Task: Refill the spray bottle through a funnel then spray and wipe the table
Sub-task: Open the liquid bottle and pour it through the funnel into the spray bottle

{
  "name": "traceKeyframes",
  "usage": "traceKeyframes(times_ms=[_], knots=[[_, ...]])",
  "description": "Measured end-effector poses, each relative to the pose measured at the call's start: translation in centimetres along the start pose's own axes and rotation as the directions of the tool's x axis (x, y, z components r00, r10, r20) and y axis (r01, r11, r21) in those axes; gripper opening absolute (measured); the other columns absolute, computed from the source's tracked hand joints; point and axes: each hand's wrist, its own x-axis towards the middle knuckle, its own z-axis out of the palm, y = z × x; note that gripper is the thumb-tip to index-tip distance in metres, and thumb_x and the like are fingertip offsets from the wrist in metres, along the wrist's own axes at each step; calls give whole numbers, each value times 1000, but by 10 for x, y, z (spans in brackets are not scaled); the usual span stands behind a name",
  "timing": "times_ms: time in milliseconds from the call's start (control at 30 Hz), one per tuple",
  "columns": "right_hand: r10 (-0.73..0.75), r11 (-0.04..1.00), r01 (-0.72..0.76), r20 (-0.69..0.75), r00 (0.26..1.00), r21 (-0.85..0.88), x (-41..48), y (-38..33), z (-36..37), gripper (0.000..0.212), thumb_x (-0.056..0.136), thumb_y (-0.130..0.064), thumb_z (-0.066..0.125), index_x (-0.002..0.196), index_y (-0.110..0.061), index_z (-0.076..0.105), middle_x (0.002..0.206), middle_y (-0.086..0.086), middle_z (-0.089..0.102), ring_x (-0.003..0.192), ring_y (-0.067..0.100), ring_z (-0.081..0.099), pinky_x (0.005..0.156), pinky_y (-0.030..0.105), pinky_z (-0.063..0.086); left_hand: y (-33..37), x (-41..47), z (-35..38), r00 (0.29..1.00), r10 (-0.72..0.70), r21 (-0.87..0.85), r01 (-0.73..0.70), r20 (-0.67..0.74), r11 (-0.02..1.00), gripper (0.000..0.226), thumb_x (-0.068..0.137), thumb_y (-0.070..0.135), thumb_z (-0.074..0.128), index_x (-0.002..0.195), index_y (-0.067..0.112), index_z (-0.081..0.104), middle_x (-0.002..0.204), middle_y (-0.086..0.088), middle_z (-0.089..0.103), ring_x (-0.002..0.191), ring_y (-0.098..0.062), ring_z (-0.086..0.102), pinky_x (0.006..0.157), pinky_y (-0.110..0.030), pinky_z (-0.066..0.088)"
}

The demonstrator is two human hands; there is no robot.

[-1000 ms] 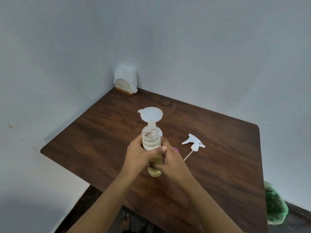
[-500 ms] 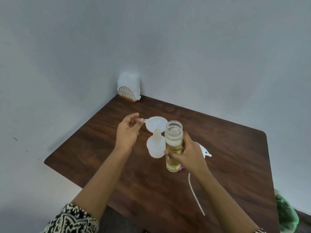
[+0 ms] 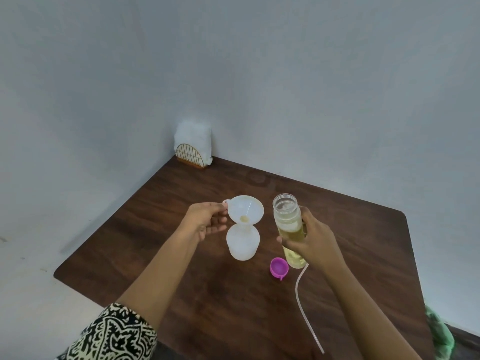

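Note:
A translucent white spray bottle (image 3: 242, 242) stands on the dark wooden table (image 3: 181, 255) with a white funnel (image 3: 246, 210) seated in its neck. My left hand (image 3: 207, 220) pinches the funnel's rim tab at its left side. My right hand (image 3: 309, 245) grips a clear, uncapped refill bottle (image 3: 287, 224) of yellowish liquid, held upright just right of the funnel. The bottle's pink cap (image 3: 279, 267) lies on the table in front. The spray head is hidden behind my right hand; only its long dip tube (image 3: 307, 310) shows.
A gold wire holder with white napkins (image 3: 193, 149) sits in the far corner against the grey walls. A green plastic bag (image 3: 440, 333) is beyond the table's right front edge. The table's left edge runs close under my left forearm.
My left hand let go of the refill bottle and reached left to take the funnel's tab. My right hand carried the refill bottle to the right and up, uncovering the pink cap.

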Motion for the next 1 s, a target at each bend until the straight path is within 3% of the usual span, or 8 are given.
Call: traceKeyframes(times_ms=[233, 433, 567, 800, 1000], knots=[[28, 997, -27, 12, 1000, -70, 7, 2, -3, 65, 68, -36, 80, 124, -26, 48, 108, -9, 65, 93, 18, 62, 75, 30, 45, 3, 3, 2, 1000, -15, 43, 14, 9, 999, 8, 87, 12, 65, 89, 5, 68, 72, -5, 63, 58, -11, 57, 49, -26, 56], [35, 997, -34, 20, 999, -74, 8, 6, 0, 64, 68, -37, 79, 123, -25, 48, 107, -9, 65, 92, 17, 62, 73, 28, 42, 6, 6, 3, 1000, -9, 96, 9, 3, 995, 17, 84, 24, 73, 88, 7, 70, 73, -5, 65, 57, -12, 55, 48, -25, 50], [34, 996, -31, 26, 999, -80, 7, 5, 4, 65, 69, -38, 79, 123, -24, 47, 109, -7, 66, 91, 16, 62, 73, 28, 44, 6, 6, 3, 1000, 27, 89, -26, -4, 996, 13, 86, 17, 71, 95, 7, 71, 73, -6, 67, 55, -10, 55, 46, -23, 49], [18, 991, -13, 38, 999, -136, 11, 5, 5, 64, 69, -38, 77, 124, -26, 47, 107, -8, 65, 91, 18, 62, 70, 28, 41, 8, 3, 3, 999, 36, 102, -36, -2, 994, 12, 87, 18, 69, 90, 7, 71, 68, -5, 66, 54, -10, 57, 47, -23, 49], [-16, 973, 26, 45, 999, -231, 15, 8, 5, 62, 69, -42, 75, 123, -29, 47, 107, -12, 64, 83, 8, 54, 68, 26, 39, 5, 3, 2, 999, 47, 84, -47, 4, 995, 11, 88, 15, 67, 93, 6, 72, 68, -5, 66, 55, -10, 56, 47, -21, 49]])
